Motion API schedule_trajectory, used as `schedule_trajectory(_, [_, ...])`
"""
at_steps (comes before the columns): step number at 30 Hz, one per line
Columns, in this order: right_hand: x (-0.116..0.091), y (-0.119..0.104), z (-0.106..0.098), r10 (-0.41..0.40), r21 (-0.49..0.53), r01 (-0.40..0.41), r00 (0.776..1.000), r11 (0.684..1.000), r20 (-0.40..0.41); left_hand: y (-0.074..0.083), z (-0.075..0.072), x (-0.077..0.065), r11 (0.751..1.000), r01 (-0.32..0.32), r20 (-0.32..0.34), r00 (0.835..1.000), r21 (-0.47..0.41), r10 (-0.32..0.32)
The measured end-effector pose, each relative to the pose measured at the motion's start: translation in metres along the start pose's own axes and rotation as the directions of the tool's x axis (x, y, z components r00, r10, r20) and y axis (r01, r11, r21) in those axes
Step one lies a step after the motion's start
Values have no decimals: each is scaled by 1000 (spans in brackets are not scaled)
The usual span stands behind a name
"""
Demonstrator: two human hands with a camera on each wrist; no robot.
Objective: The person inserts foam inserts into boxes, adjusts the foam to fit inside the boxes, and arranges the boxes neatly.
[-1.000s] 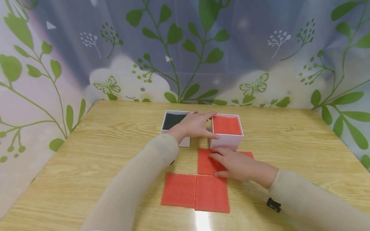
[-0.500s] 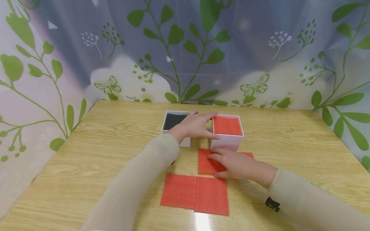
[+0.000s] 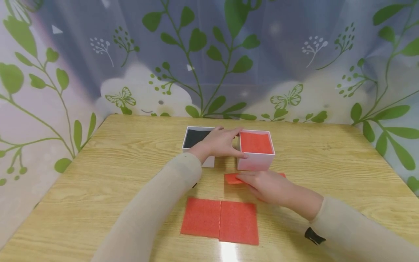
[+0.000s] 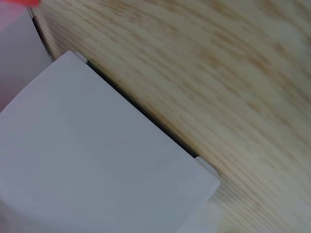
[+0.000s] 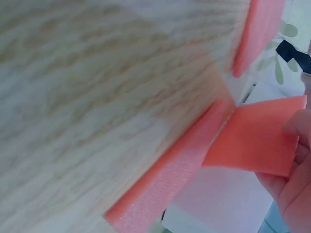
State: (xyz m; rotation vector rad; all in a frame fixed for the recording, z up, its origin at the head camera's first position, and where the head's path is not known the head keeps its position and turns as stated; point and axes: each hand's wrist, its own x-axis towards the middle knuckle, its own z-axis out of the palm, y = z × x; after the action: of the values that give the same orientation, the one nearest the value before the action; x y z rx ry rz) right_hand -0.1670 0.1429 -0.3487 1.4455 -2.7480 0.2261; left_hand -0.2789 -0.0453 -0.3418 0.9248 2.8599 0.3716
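Note:
My left hand (image 3: pixel 220 142) reaches across to the right-hand white box (image 3: pixel 256 161), with its thumb and spread fingers touching the left side. That box holds red square sheets (image 3: pixel 256 142). In front of it, my right hand (image 3: pixel 273 186) pinches a red square sheet (image 5: pixel 257 136), now tilted up from the table and seen nearly edge-on in the head view. Another red piece (image 5: pixel 160 179) meets it along a seam in the right wrist view; the hand hides much of both from above. Nearer me, two red squares (image 3: pixel 203 217) lie flat side by side.
Under my left forearm stands a second white box (image 3: pixel 208 162) with dark sheets (image 3: pixel 195 138) in it, partly hidden. The wooden table (image 3: pixel 131 160) ends at a leaf-patterned curtain (image 3: pixel 288 65). A black clip (image 3: pixel 315 235) hangs at the right sleeve.
The red sheet under my right hand was flat and has been raised, its near edge tilting up. My right hand has turned over slightly. The left hand has kept its place.

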Motion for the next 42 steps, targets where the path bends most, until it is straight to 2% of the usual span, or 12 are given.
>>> schedule_trajectory(4, [-6,-4,-4,-5,14,6,999,1000,-37,1,0,-1,1000,7,9,1000,8,-7])
schedule_trajectory(11, [-16,-5,-16,39,25,-37,997,999,-65,-1,0,0,1000,1,2,1000,13,-1])
schedule_trajectory(15, [-22,-1,-21,-11,11,13,984,1000,-180,-1,0,-1,1000,1,5,1000,15,-1])
schedule_trajectory(20, [-25,5,-31,-99,7,109,928,994,-360,-1,-1,0,1000,4,6,1000,19,-5])
schedule_trajectory(22, [-25,8,-35,-119,-1,132,894,991,-433,-1,-2,0,1000,5,8,1000,18,-6])
schedule_trajectory(26, [-23,13,-40,-165,-94,135,817,986,-552,1,-2,0,1000,12,27,1000,17,-13])
schedule_trajectory(28, [-22,17,-39,-180,-145,117,798,982,-575,1,-2,1,1000,17,31,999,9,-17])
schedule_trajectory(30, [-21,20,-38,-181,-177,96,801,980,-571,1,-1,2,1000,20,27,999,-6,-19])
schedule_trajectory(36, [-19,28,-27,-166,-266,29,844,963,-510,1,0,4,1000,11,12,1000,0,-11])
schedule_trajectory(42, [-15,30,-18,-157,-356,-18,875,934,-458,-1,2,3,999,14,10,1000,33,-14])
